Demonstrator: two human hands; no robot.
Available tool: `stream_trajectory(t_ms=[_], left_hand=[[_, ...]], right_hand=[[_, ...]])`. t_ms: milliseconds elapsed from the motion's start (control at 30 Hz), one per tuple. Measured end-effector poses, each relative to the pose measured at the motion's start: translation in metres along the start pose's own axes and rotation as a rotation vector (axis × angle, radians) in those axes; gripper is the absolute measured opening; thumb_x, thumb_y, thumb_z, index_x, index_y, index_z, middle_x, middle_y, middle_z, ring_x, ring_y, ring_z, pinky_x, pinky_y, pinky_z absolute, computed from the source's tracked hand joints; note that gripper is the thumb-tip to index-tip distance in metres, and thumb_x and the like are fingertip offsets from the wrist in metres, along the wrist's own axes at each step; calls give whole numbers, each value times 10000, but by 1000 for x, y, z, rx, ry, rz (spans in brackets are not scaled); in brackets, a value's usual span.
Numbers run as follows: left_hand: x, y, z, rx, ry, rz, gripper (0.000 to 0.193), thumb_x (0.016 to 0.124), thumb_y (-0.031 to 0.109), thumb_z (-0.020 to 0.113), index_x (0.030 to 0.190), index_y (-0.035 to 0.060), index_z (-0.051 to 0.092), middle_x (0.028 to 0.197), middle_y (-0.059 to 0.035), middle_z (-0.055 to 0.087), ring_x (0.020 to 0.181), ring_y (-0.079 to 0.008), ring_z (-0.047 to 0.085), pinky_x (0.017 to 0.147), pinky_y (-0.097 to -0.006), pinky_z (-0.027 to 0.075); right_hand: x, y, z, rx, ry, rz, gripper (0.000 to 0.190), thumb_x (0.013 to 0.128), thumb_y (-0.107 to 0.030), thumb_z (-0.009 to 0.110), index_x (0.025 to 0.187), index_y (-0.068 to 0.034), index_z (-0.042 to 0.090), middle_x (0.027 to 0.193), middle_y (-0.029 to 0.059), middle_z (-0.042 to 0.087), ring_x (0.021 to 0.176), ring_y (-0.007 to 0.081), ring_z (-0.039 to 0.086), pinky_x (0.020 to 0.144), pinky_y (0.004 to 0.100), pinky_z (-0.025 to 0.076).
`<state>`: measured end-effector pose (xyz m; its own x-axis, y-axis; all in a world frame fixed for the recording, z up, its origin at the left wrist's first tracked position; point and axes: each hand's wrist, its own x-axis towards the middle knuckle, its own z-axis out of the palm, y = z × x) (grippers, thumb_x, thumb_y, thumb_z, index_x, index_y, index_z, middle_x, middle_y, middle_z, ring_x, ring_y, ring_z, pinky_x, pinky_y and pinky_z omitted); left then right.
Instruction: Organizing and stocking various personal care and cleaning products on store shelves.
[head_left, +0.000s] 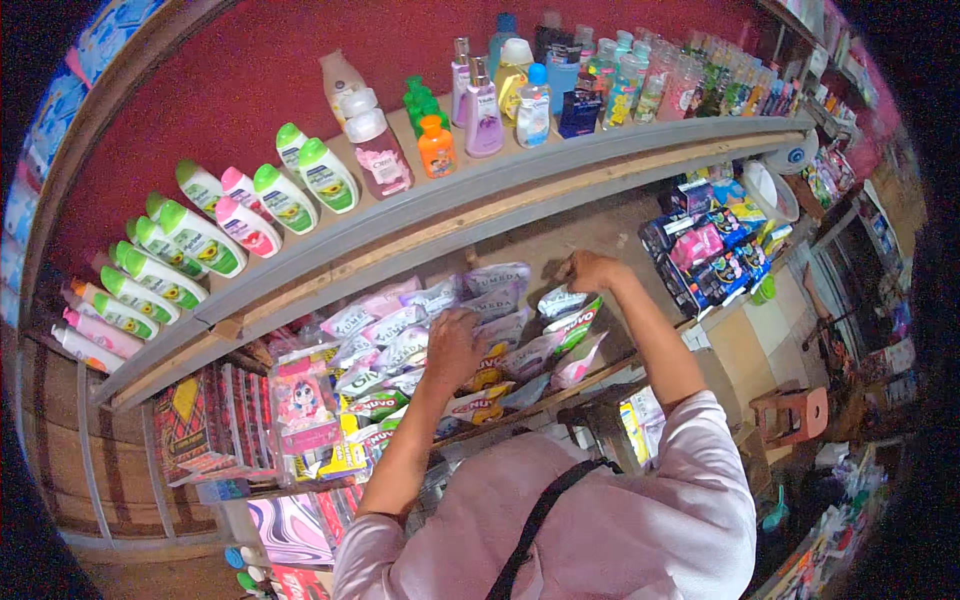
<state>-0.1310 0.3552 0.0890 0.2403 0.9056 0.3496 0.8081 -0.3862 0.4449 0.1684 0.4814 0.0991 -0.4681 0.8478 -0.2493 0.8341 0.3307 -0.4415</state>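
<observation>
Rows of standing soap refill pouches (403, 349) fill the lower wooden shelf before me. My left hand (454, 346) rests among them, at the pouches in the middle rows; whether its fingers grip one cannot be told. At the right end of the rows, my right hand (589, 271) has its fingers at the top of a white and purple pouch (562, 301). A green and white pouch (576, 327) stands just in front of that one, with a pink pouch (577, 363) nearer the shelf's front edge.
Lotion bottles (202, 238) and colognes line the upper shelf, whose grey edge (480, 187) runs above my hands. Stacked packs (705, 251) lie to the right. Notebooks (217, 420) and a pink unicorn pack (304, 401) are at the left. A plastic stool (791, 414) stands on the floor.
</observation>
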Motion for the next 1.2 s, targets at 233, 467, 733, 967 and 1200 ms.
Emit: stream_trajectory(t_ms=[233,467,733,967,1200], left_hand=[[8,17,14,-47,-132,42,323,825,205,638,1091,24,641,1154,-150,613,1129,-341,521,1022,-455,364],[8,24,23,-50,-158,51,332,809,200,647,1100,39,647,1150,-151,613,1127,-344,521,1025,-453,363],[3,29,27,-27,-113,73,299,788,183,668,1050,38,662,1091,-149,635,1105,-351,531,986,-468,382],[-3,45,25,-86,-86,85,260,797,175,661,1013,30,664,1048,-153,647,1048,-350,557,954,-456,396],[5,73,32,-104,38,191,278,779,138,673,1029,18,651,1096,-167,617,1065,-357,531,926,-458,400]], right_hand=[[-12,-1,36,79,99,-20,188,723,-71,619,879,-57,724,856,198,689,880,345,670,820,396,514],[-17,-19,39,61,140,34,206,791,-178,663,913,-12,670,926,212,675,915,380,644,831,415,499],[-27,-2,17,246,150,-193,376,778,-269,713,1018,17,668,972,234,669,903,346,644,834,394,496],[-43,52,24,534,392,-36,422,880,-362,634,1059,19,668,911,149,691,843,205,634,761,347,487],[-50,124,110,737,482,279,460,974,-397,439,1024,-2,670,922,137,687,861,256,617,827,353,455]])
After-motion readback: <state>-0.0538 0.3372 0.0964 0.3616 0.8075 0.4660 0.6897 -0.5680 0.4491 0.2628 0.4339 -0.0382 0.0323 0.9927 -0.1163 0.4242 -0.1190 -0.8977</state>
